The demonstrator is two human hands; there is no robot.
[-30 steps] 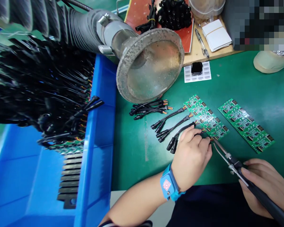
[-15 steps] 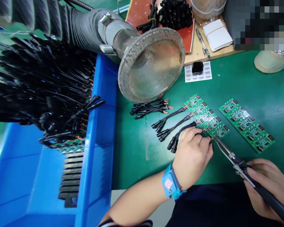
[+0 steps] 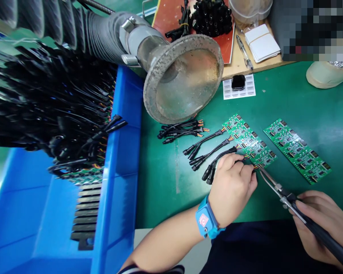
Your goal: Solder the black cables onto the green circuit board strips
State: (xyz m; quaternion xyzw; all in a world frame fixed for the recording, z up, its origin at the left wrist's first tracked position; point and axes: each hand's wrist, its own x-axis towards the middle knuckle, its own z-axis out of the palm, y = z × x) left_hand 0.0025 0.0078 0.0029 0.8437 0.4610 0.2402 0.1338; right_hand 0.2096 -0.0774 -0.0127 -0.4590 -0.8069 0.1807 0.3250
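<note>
My left hand [image 3: 234, 184], with a blue wrist strap [image 3: 207, 220], is closed on a cable whose coloured wire ends meet the near edge of a green circuit board strip [image 3: 250, 139]. Most of that cable is hidden under the hand. In my right hand [image 3: 324, 224] is a soldering iron [image 3: 288, 198] with a thin metal feed tube along its side. Its tip touches or nearly touches the wire ends at the strip's lower corner. Black cables [image 3: 208, 148] run from the strip's other pads. A second board strip [image 3: 298, 150] lies to the right.
A fume extractor hood [image 3: 185, 80] hangs over the bench's back left. Left of it stands a blue bin [image 3: 122, 152] heaped with black cables [image 3: 45, 102]. Loose cables [image 3: 183, 129] lie below the hood. A smartwatch [image 3: 238, 82] rests on a label sheet, near a pen [image 3: 244, 52] and white cards [image 3: 262, 42].
The soldering iron and my right hand have shifted very slightly left, the tip staying at the same corner of the board strip. My left hand has barely moved.
</note>
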